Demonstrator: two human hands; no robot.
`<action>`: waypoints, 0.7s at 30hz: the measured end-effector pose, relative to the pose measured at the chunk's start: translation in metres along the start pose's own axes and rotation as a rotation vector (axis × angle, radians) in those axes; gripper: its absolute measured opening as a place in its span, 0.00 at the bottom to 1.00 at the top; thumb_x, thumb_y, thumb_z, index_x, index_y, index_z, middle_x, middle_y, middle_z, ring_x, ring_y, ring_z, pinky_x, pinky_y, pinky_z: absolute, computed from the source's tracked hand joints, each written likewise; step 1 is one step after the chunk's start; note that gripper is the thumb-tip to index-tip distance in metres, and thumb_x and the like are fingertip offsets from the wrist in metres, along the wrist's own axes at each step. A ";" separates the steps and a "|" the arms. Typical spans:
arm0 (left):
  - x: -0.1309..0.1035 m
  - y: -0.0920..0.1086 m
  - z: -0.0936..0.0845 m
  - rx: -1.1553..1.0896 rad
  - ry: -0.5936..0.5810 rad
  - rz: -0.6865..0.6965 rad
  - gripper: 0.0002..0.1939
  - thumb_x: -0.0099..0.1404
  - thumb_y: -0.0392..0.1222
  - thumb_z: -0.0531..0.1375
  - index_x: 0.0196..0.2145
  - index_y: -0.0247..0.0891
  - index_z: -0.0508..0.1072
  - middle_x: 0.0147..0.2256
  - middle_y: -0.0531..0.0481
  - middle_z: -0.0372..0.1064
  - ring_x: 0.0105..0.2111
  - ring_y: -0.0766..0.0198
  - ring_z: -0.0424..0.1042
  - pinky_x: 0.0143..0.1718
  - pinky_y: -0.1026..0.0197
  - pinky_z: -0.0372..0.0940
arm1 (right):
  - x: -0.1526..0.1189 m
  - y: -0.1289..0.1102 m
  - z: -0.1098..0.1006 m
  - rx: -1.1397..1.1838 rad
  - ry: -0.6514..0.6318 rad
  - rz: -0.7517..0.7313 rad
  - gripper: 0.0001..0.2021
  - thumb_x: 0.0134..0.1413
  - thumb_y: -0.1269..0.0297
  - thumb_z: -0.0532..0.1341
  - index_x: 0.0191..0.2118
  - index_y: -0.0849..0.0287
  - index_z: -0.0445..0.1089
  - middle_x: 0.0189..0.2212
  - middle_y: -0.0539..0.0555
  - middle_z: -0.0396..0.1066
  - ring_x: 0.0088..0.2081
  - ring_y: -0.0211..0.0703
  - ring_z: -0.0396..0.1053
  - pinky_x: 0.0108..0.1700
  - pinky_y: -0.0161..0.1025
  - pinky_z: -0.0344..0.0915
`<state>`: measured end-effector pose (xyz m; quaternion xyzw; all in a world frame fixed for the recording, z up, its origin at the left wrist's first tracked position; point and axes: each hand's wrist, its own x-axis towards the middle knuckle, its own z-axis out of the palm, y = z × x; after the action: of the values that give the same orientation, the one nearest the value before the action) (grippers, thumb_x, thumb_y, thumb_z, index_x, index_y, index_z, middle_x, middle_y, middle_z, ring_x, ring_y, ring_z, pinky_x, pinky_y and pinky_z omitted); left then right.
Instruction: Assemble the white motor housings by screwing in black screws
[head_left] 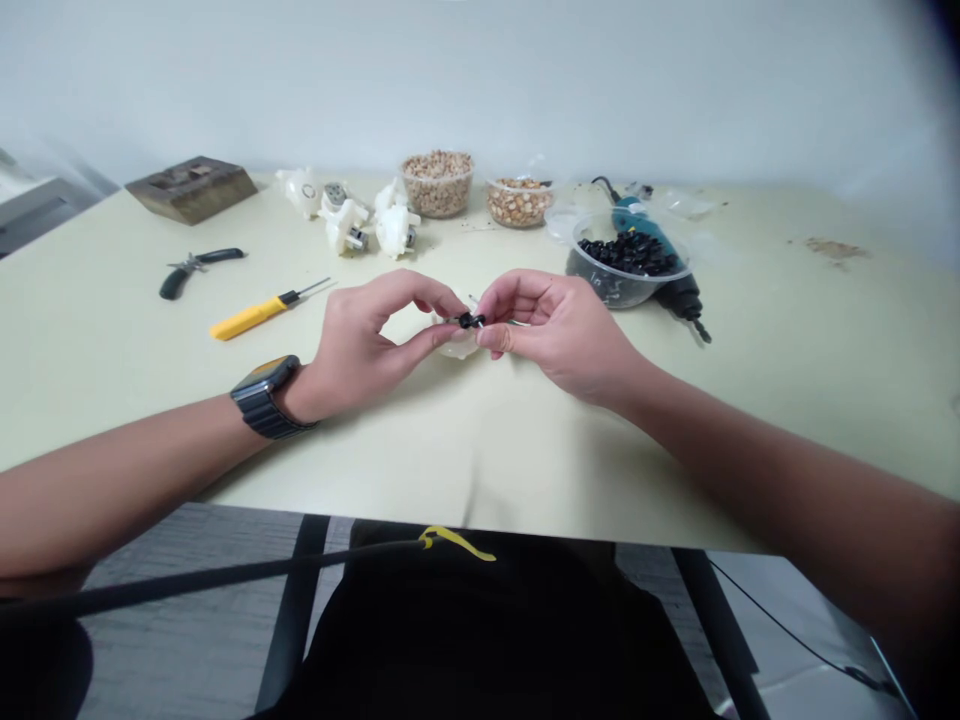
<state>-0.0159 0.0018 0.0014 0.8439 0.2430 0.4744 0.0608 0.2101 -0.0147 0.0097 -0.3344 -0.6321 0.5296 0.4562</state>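
Note:
Between my two hands is a small black part (466, 320), with a thin light-coloured piece at its right end. My left hand (390, 335), with a dark watch on the wrist, pinches the black part from the left between thumb and fingertips. From the right, the thumb and index finger of my right hand (551, 325) close on the same part. Just behind and below the fingertips, a white plastic piece (459, 347) rests on the table, mostly hidden by the hands.
A yellow screwdriver (251, 318) and black-handled pliers (196, 268) lie left. Behind are a wooden block (191, 190), several white plug-like parts (345, 225) and two tubs of small pieces (437, 185). At right, a tub of black parts (626, 285) leans over a teal power tool (679, 292).

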 end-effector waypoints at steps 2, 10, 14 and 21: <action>0.000 0.000 0.000 -0.027 -0.013 -0.002 0.08 0.69 0.47 0.69 0.41 0.41 0.81 0.37 0.49 0.83 0.35 0.62 0.81 0.37 0.60 0.75 | 0.000 -0.001 0.000 -0.026 -0.016 -0.013 0.14 0.43 0.67 0.78 0.34 0.60 0.74 0.30 0.48 0.74 0.31 0.36 0.71 0.37 0.37 0.71; -0.003 -0.005 0.001 -0.107 -0.039 -0.033 0.09 0.66 0.47 0.72 0.41 0.42 0.82 0.37 0.49 0.82 0.35 0.63 0.81 0.38 0.59 0.75 | -0.001 0.003 0.001 -0.147 -0.018 -0.104 0.07 0.49 0.72 0.70 0.33 0.59 0.71 0.31 0.48 0.71 0.33 0.37 0.69 0.36 0.38 0.69; -0.006 -0.005 0.001 -0.154 -0.034 -0.046 0.09 0.65 0.47 0.72 0.40 0.42 0.81 0.36 0.49 0.82 0.35 0.61 0.80 0.39 0.56 0.76 | -0.003 0.004 0.004 -0.173 -0.008 -0.139 0.07 0.51 0.72 0.68 0.34 0.58 0.70 0.33 0.49 0.70 0.36 0.38 0.69 0.39 0.39 0.70; -0.006 -0.003 0.000 -0.151 -0.030 0.011 0.09 0.64 0.43 0.73 0.40 0.42 0.80 0.36 0.49 0.80 0.34 0.61 0.79 0.38 0.56 0.75 | -0.005 0.003 0.007 -0.201 0.012 -0.137 0.07 0.52 0.72 0.68 0.34 0.57 0.69 0.34 0.49 0.70 0.37 0.38 0.68 0.39 0.38 0.70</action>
<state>-0.0190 0.0017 -0.0042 0.8453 0.2010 0.4790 0.1251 0.2053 -0.0211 0.0056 -0.3377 -0.7005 0.4292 0.4593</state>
